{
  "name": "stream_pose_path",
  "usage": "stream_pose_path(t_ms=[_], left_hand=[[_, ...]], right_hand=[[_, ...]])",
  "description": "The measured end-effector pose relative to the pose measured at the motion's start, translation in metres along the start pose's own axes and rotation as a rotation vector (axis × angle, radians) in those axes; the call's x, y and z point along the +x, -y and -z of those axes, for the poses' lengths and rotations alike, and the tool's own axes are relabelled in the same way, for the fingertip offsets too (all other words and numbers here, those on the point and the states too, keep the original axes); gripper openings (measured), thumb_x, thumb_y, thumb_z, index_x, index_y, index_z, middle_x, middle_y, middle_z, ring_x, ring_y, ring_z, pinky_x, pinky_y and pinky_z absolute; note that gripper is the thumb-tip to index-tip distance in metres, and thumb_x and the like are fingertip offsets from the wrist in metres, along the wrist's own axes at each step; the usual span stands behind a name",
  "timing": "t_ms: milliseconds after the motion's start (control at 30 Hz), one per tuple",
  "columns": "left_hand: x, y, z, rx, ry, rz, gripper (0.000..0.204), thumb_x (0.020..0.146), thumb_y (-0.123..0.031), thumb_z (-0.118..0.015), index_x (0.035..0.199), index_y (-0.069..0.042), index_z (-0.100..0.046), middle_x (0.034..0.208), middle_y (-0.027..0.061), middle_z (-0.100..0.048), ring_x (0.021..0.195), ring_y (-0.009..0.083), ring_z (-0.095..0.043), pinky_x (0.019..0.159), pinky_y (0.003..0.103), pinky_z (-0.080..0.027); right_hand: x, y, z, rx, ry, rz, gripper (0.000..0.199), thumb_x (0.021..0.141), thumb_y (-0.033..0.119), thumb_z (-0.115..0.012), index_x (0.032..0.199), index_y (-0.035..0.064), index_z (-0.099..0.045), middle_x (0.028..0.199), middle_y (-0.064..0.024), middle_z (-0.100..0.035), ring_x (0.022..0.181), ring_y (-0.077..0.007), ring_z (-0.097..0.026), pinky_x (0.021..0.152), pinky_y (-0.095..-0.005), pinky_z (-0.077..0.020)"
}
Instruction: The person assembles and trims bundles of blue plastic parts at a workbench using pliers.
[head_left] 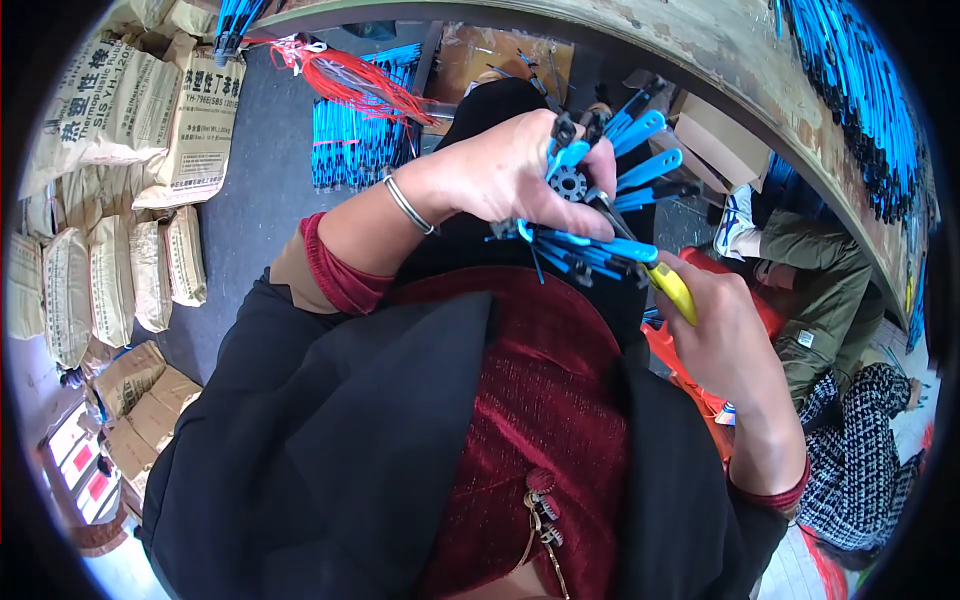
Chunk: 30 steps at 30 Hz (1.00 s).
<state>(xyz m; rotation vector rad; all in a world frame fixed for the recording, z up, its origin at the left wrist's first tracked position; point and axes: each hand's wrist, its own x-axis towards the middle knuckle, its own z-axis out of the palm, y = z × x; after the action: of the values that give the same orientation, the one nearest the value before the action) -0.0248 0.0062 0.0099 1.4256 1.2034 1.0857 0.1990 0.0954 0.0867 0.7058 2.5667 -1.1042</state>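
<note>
My left hand (520,170) is closed around a bundle of blue plastic arms with black ends, set about a dark toothed round hub (569,183). Several blue arms (650,168) fan out to the right of its fingers, and more hang below them. In my right hand (715,315) is a yellow-handled tool (675,292) that looks like pliers. Its dark metal end reaches up to the left hand's fingertips, beside the hub. The fingers partly hide the tool's tip and the hub's edge.
A worn wooden table edge (690,45) curves across the top, with blue strips (860,110) hanging over it at right. Paper sacks (110,110) are piled at left. Red strands (350,80) lie by more blue pieces (360,150). Another person's green trouser leg (825,270) is at right.
</note>
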Motion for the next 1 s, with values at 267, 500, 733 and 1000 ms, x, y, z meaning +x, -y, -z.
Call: stream_pose_path(t_ms=[267,500,733,1000], left_hand=[[0.007,-0.003,0.014,0.066,-0.174,-0.004,0.026,0.067,-0.011,-0.076,0.084,0.001,-0.061,0.072,0.0046,-0.062,0.067,0.0096,-0.056,0.062,0.026,-0.046],[0.016,-0.071,0.089,0.296,-0.548,0.031,0.024,0.072,-0.019,-0.071,0.081,0.002,-0.062,0.070,0.0084,-0.063,0.066,0.0130,-0.056,0.061,0.032,-0.047],[0.059,-0.114,0.267,0.800,-0.705,0.445,0.049,0.070,-0.041,-0.070,0.081,0.007,-0.063,0.080,0.0227,-0.064,0.072,0.0287,-0.063,0.067,0.039,-0.049],[0.095,-0.077,0.294,1.441,-1.083,0.511,0.033,0.078,-0.032,-0.066,0.077,-0.001,-0.055,0.091,0.0207,-0.062,0.078,0.0359,-0.060,0.069,0.042,-0.049]], right_hand=[[0.011,-0.017,-0.003,0.005,-0.202,0.139,0.021,0.079,0.003,-0.056,0.098,-0.0040,-0.056,0.062,-0.0162,-0.056,0.056,-0.0261,-0.057,0.054,-0.0334,-0.0436],[-0.007,-0.032,0.052,0.390,-0.635,-0.012,0.020,0.082,0.012,-0.060,0.094,-0.0032,-0.055,0.068,0.0003,-0.054,0.060,-0.0088,-0.050,0.054,-0.0245,-0.0410],[0.028,-0.041,0.073,0.187,-0.609,0.024,0.023,0.080,0.012,-0.063,0.096,-0.0042,-0.058,0.071,-0.0015,-0.056,0.063,-0.0105,-0.053,0.058,-0.0241,-0.0429],[0.072,-0.026,0.085,0.045,-0.481,0.122,0.038,0.073,0.010,-0.068,0.107,-0.0026,-0.057,0.077,-0.0115,-0.063,0.066,-0.0151,-0.058,0.064,-0.0281,-0.0466]])
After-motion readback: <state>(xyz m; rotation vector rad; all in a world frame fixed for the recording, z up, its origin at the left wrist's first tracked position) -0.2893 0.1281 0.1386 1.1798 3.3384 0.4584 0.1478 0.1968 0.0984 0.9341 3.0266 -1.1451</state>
